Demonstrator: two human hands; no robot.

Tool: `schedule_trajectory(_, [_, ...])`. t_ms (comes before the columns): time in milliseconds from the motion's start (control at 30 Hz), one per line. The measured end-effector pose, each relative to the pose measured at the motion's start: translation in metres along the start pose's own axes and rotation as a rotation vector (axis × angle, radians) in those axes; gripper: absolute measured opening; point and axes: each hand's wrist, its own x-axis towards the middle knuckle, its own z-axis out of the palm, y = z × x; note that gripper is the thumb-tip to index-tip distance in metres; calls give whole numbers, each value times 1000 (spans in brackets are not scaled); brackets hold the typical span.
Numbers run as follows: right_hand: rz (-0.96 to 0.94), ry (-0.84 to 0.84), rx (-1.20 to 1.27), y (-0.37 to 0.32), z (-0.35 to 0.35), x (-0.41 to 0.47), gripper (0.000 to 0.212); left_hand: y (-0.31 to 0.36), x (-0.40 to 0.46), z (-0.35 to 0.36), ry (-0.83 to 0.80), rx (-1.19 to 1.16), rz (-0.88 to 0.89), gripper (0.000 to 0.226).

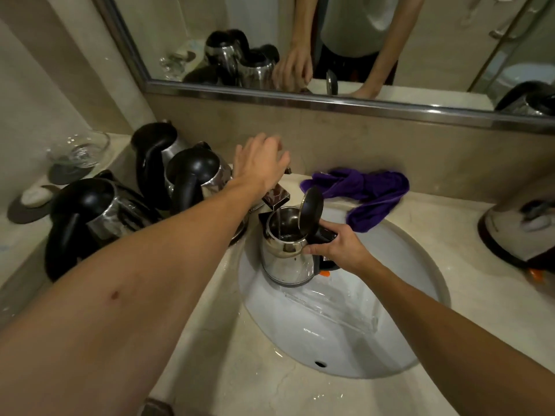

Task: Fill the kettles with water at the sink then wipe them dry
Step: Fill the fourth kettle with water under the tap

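A steel kettle (285,256) with its black lid flipped up stands in the white sink (345,331), under the square tap spout (277,200). A thin stream of water runs from the spout into the kettle. My right hand (336,246) grips the kettle's black handle. My left hand (260,163) reaches over the tap, fingers bent down on its top; the lever beneath is hidden. A purple cloth (365,195) lies crumpled on the counter behind the sink.
Three more steel kettles with black lids stand left of the tap (90,217) (195,175) (156,148). Another kettle (516,232) sits at the right edge. A glass bowl (79,150) and soap on a dish (34,195) are far left. A mirror hangs above.
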Motion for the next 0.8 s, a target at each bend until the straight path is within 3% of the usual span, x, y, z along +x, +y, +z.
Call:
schedule_trajectory(100, [-14,-27,6,-7,-1,-6,73,5,-40,-22,66,-74,13,25])
schedule_trajectory(233, [-47,-36,5,-5,-1,-7,82,4,-117,-12,279,-120,-48,19])
schedule_trajectory(333, [-56,-42,14,-2,-1,-5,85,-11,-177,27,179,-67,-156,23])
schedule_trajectory(500, [-87,-23,14,4,-1,-1,86,-63,-226,94,-47,77,-457,60])
schedule_trajectory(600, [-99,0,4,11,0,5,84,-80,-232,115,-74,115,-462,75])
schedule_trajectory(800, [-142,23,-15,16,0,8,82,-90,-233,127,-66,175,-437,82])
